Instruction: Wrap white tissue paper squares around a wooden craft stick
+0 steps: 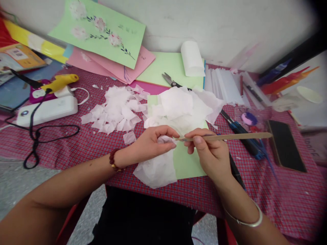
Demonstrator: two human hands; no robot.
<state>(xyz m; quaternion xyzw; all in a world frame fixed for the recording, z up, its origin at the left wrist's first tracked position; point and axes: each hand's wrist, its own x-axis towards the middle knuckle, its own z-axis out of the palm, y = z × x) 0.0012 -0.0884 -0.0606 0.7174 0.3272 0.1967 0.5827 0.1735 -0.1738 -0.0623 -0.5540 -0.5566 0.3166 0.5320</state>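
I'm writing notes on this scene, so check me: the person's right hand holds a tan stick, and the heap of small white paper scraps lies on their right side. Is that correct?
Not quite: the head view shows the heap of scraps on the person's left. The right hand does hold the tan stick.

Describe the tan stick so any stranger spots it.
On the red checked tablecloth, a pale-green sheet lies near the front edge. Above it, the right hand holds the tan stick, slim and pale, unlike the dark phone-like slab nearby.
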